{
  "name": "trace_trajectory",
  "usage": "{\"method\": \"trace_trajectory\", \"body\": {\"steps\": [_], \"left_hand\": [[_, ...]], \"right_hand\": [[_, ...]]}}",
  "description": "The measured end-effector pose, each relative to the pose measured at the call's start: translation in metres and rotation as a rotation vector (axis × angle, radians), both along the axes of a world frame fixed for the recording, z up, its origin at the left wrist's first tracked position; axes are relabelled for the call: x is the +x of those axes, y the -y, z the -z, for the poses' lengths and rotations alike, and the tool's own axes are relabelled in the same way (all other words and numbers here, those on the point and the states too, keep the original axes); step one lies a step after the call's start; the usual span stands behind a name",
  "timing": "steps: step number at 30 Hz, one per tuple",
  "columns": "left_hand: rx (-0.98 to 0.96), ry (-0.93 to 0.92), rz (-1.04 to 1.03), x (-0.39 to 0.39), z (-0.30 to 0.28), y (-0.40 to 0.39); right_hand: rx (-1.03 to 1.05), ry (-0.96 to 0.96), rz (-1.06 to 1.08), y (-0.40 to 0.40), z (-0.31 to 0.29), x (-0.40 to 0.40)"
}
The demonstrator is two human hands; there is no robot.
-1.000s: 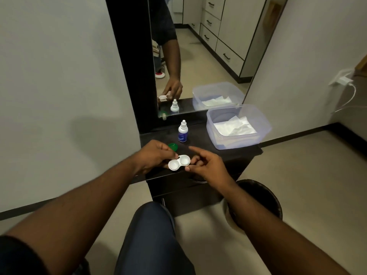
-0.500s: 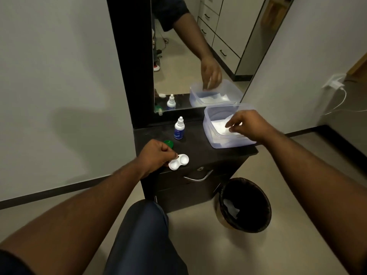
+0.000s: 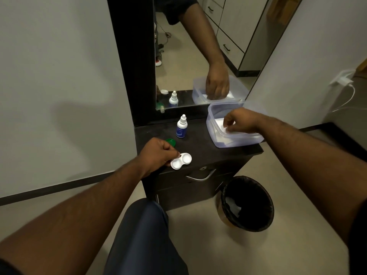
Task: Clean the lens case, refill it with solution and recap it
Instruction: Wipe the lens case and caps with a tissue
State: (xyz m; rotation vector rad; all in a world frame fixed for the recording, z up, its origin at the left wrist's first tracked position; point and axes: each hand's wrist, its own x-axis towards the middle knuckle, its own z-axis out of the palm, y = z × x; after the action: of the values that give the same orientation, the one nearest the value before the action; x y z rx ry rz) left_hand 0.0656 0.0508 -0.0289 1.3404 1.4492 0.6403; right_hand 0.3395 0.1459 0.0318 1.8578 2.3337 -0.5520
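Observation:
An uncapped white lens case [image 3: 181, 160] with two round wells sits near the front edge of a dark cabinet top [image 3: 204, 147]. My left hand [image 3: 158, 153] pinches the case at its left end. A green cap [image 3: 171, 142] lies just behind that hand. A small solution bottle [image 3: 181, 127] with a white nozzle and blue label stands upright further back. My right hand [image 3: 241, 120] reaches into a clear plastic tub [image 3: 215, 133] at the back right, its curled fingers on the white tissues [image 3: 228, 130] inside.
A mirror [image 3: 198, 52] in a dark frame rises behind the cabinet. A black-lined waste bin [image 3: 247, 203] with white paper inside stands on the floor at the right. The cabinet drawer has a metal handle [image 3: 200, 176]. My knee [image 3: 145, 231] is below the cabinet.
My right hand left the lens case, moved to the tub at the back right and reached down onto the tissues. My left hand kept hold of the case.

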Motion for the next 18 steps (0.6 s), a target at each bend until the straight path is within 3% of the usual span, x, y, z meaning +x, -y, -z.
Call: {"method": "trace_trajectory", "body": {"steps": [5, 12, 18], "left_hand": [[0.003, -0.010, 0.013, 0.000, -0.001, 0.000], [0.020, -0.007, 0.025, -0.003, -0.001, 0.001], [0.029, -0.010, 0.032, -0.005, -0.003, 0.004]], "right_hand": [[0.181, -0.279, 0.087, 0.006, -0.016, 0.009], [0.137, -0.220, 0.123, 0.009, -0.036, 0.008], [0.333, -0.466, 0.210, 0.031, -0.068, -0.001]]}}
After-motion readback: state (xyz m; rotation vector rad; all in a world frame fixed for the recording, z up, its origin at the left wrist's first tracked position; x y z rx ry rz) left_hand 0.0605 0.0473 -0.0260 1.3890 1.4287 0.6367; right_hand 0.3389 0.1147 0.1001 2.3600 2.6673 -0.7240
